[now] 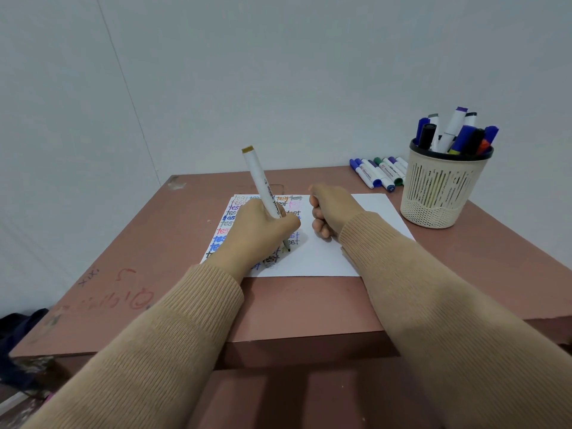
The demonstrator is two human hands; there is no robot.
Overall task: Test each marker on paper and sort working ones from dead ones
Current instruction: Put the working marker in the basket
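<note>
Against a bare grey wall, on our pink desk [309, 305], our left hand [257, 233] pinches a white marker [263, 190], tip down on the test paper [325, 258], barrel leaning away, while our right hand [331, 212], fisted beside it, sits nearer the marker cup [439, 193].

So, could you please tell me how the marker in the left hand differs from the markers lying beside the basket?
The marker in the left hand is held tilted, tip on the paper; the markers beside the basket lie flat on the table. The held one is uncapped at its writing end; the lying ones are capped. Its top end is olive-brown; theirs are blue, green and purple. All have white barrels.
</note>
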